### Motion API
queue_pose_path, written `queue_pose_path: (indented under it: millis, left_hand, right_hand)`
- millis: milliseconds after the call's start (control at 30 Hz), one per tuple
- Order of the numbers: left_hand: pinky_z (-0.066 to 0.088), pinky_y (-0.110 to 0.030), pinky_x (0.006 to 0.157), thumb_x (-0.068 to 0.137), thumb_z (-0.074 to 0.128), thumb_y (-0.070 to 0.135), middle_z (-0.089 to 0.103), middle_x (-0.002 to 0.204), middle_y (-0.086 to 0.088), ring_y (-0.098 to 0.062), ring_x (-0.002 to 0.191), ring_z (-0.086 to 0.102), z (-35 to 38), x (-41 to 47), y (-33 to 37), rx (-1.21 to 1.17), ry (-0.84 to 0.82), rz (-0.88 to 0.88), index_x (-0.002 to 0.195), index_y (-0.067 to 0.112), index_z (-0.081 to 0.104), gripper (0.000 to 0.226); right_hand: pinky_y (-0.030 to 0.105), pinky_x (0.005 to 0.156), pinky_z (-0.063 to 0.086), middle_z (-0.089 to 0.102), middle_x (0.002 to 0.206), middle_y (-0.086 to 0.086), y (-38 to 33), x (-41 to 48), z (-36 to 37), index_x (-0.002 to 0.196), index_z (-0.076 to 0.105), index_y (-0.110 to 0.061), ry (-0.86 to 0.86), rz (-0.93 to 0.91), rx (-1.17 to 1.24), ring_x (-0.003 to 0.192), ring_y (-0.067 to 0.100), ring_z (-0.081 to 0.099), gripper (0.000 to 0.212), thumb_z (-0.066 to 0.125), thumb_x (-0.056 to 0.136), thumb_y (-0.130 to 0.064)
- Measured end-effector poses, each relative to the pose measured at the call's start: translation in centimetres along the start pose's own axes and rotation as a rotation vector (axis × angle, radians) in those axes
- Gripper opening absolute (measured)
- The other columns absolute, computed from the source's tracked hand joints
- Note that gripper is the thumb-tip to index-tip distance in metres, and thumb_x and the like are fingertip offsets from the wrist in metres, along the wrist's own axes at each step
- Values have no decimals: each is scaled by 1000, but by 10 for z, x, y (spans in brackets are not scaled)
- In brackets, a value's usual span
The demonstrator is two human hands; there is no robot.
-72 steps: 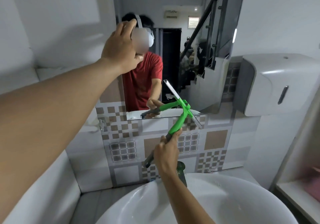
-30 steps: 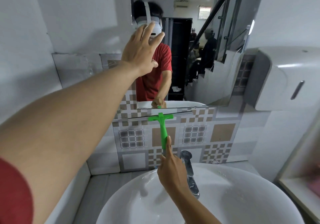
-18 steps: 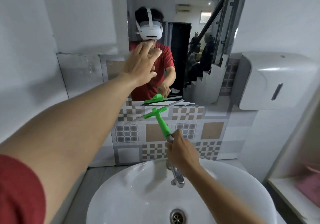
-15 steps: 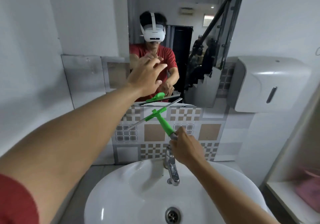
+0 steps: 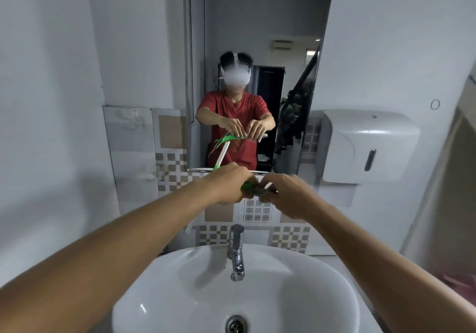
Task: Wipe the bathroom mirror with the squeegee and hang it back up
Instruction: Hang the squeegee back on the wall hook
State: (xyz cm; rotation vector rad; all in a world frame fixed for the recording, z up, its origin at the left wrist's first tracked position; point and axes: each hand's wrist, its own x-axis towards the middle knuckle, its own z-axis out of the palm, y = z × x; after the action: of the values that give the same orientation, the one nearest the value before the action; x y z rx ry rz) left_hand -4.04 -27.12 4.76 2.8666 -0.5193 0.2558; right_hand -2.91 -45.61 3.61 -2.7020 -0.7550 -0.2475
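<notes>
above the back edge of the white sink [image 5: 322, 304], just under the lower edge of the mirror [image 5: 257, 23], both hands meet on the green squeegee [image 5: 248, 187]. the left hand [image 5: 228, 187] is closed around its green handle, and the right hand [image 5: 288, 195] pinches the handle end with curled fingers. the blade [image 5: 222, 158] goes up and left in front of the glass. the tap [image 5: 237, 251] stands below. on the white dispenser [image 5: 365, 144] at the right wall, no writing can be read.
</notes>
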Motion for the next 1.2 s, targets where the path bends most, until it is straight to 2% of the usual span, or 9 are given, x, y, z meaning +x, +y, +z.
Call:
queue_pose_path:
  millis: [100, 233, 300, 367, 467, 633, 800, 967, 1200]
  left_hand:
    - [57, -48, 86, 90, 69, 7, 72, 112, -5, -24, 97, 68, -5, -7, 4, -22, -8, -35, 121, 21, 71, 34]
    - [58, -37, 87, 93, 68, 11, 72, 108, 2, -15, 95, 68, -6, -18, -1, -33, 49, -44, 118, 24, 71, 29]
    - [57, -38, 88, 94, 68, 16, 72, 105, 4, -13, 93, 67, -10, -24, -9, -46, 98, -91, 118, 24, 70, 26]
    - [56, -33, 89, 94, 68, 19, 72, 109, 2, -12, 92, 65, -16, -32, -19, -95, 148, -144, 121, 22, 69, 27]
    - [51, -25, 86, 95, 67, 19, 72, 117, 0, -11, 93, 64, -23, -43, -33, -205, 197, -196, 124, 19, 66, 29]
    - [55, -24, 85, 93, 71, 20, 73, 119, -2, -15, 98, 69, -26, -59, -60, -321, 276, -255, 120, 17, 66, 27]
    - [56, -34, 97, 96, 67, 20, 73, 119, -2, -16, 105, 69, -33, -76, -92, -454, 333, -309, 128, 14, 63, 33]
    - [55, -38, 101, 95, 67, 17, 73, 109, 2, -18, 105, 70, -43, -85, -130, -624, 393, -362, 123, 14, 64, 27]
    - [58, -43, 96, 90, 73, 16, 74, 109, -5, -18, 100, 72, -42, -81, -177, -670, 487, -378, 135, 28, 52, 51]
  right_hand:
    - [32, 74, 58, 76, 101, -6, -6, 1, -11, 114, 66, -27, -44, -31, 12, 83, 14, 69, 21, 71, 93, -29]
    - [31, 71, 60, 73, 86, -13, -5, 7, -35, 98, 72, -34, -60, -29, -55, 72, 9, 68, 19, 78, 83, -43]
    - [27, 62, 57, 70, 76, -12, -2, 11, -52, 92, 73, -37, -32, -31, -77, 64, 9, 66, 12, 78, 83, -42]
    - [31, 65, 60, 72, 78, -9, 0, 17, -64, 96, 75, -34, 43, -46, -35, 68, 13, 70, 11, 78, 85, -35]
    - [41, 73, 62, 74, 91, 0, -8, 30, -62, 112, 73, -22, 172, -51, 250, 78, 25, 72, 23, 76, 88, -24]
    - [41, 76, 65, 67, 109, 11, -47, 64, -36, 119, 66, -17, 214, -99, 728, 91, 25, 74, 31, 70, 92, -3]
    - [30, 70, 65, 61, 112, 12, -97, 99, -18, 118, 64, -14, 143, -184, 831, 95, 25, 71, 33, 60, 94, 8]
    - [43, 78, 65, 60, 127, 14, -138, 135, 4, 123, 63, -21, 140, -254, 861, 103, 30, 70, 45, 56, 93, 13]
    - [48, 78, 64, 71, 102, 18, -170, 183, 39, 137, 55, -24, 72, -255, 951, 95, 28, 75, 48, 63, 96, -2]
